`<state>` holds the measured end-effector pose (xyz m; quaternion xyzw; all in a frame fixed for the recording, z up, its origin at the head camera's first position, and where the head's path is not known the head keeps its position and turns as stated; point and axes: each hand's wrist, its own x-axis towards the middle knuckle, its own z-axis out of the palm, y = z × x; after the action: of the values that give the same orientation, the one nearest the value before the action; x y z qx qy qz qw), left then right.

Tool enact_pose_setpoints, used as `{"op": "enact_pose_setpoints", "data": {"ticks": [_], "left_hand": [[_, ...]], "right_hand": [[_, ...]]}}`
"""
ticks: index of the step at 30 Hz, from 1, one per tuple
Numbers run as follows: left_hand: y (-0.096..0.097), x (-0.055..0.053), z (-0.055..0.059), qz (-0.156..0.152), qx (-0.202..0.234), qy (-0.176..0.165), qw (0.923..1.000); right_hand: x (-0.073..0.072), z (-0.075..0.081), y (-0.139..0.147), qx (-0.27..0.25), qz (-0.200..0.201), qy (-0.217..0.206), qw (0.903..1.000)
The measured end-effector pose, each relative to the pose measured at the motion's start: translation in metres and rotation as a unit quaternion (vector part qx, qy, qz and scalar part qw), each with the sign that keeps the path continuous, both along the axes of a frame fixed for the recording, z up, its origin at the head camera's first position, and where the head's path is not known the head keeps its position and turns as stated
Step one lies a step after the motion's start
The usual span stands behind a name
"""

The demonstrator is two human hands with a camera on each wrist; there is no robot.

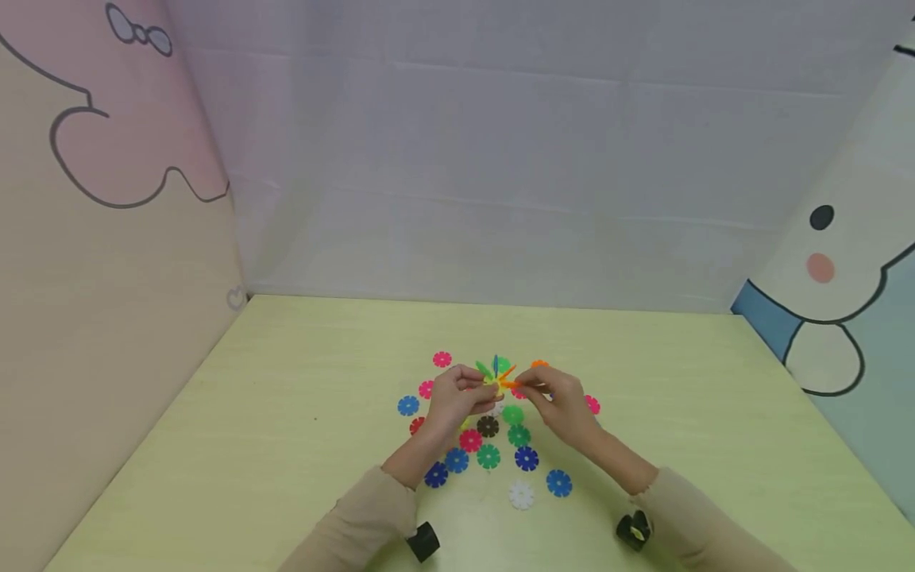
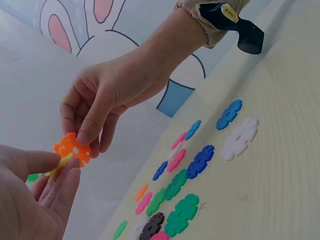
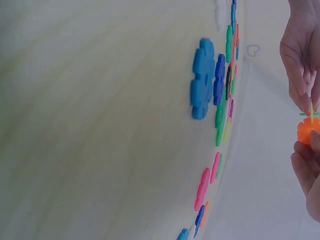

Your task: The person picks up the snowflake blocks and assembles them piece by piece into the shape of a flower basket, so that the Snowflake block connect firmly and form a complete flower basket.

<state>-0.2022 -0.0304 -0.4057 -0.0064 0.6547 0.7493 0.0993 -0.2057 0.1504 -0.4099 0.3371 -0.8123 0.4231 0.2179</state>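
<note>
Low over the table, my left hand (image 1: 452, 399) pinches a yellow snowflake disc (image 2: 61, 163) between thumb and fingers. Other notched discs stick out of its rim, among them a green disc (image 1: 484, 369), a blue disc (image 1: 496, 365) and an orange one (image 1: 508, 371). My right hand (image 1: 565, 403) pinches another orange disc (image 2: 66, 145) by its edge. In the left wrist view this orange disc meets the yellow one at right angles. The right wrist view catches both hands at its right edge, with the orange disc (image 3: 305, 131) between them.
Loose snowflake discs in several colours lie on the pale table (image 1: 250, 445) beneath and in front of my hands. A white disc (image 1: 522, 495) and a blue disc (image 1: 559, 483) lie nearest me. Cartoon-printed panels stand left and right, and a pale sheet (image 1: 465, 175) hangs behind.
</note>
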Motion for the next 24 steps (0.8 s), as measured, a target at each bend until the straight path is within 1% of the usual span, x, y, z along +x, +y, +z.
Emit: {"op": "enact_pose_setpoints", "data": {"ticks": [3, 6, 8, 9, 11, 13, 15, 17, 20, 22, 24], "left_hand": [[-0.008, 0.0, 0.001, -0.014, -0.024, 0.018, 0.9995], [-0.018, -0.005, 0.0, -0.038, -0.054, 0.035, 0.9972], [-0.024, -0.01, 0.0, -0.075, -0.061, 0.045, 0.9943], [-0.026, -0.013, 0.0, -0.101, -0.064, 0.053, 0.9914], [-0.031, -0.018, 0.0, -0.154, -0.071, 0.067, 0.9832], [-0.034, -0.022, -0.001, -0.201, -0.079, 0.077, 0.9734], [-0.036, -0.022, -0.001, -0.229, -0.093, 0.083, 0.9655], [-0.037, -0.022, -0.002, -0.236, -0.11, 0.085, 0.9619], [-0.039, -0.021, -0.002, -0.229, -0.126, 0.093, 0.9607], [-0.041, -0.02, -0.002, -0.22, -0.137, 0.099, 0.9607], [-0.043, -0.02, -0.002, -0.212, -0.144, 0.102, 0.9612]], "right_hand": [[0.008, 0.015, -0.003, -0.002, 0.004, 0.0, 1.0], [0.016, 0.029, -0.005, 0.001, 0.01, 0.003, 0.9999], [0.017, 0.032, -0.005, 0.002, 0.023, 0.001, 0.9997], [0.018, 0.033, -0.005, 0.003, 0.033, 0.0, 0.9994], [0.017, 0.033, -0.007, 0.005, 0.055, -0.004, 0.9985], [0.014, 0.029, -0.008, 0.006, 0.074, -0.01, 0.9972], [0.01, 0.022, -0.009, 0.009, 0.083, -0.014, 0.9964], [0.005, 0.015, -0.008, 0.016, 0.085, -0.022, 0.996], [-0.001, 0.008, -0.001, 0.038, 0.073, -0.046, 0.9956], [-0.004, 0.008, 0.006, 0.068, 0.054, -0.079, 0.993], [-0.008, 0.007, 0.016, 0.107, 0.035, -0.117, 0.9867]]}}
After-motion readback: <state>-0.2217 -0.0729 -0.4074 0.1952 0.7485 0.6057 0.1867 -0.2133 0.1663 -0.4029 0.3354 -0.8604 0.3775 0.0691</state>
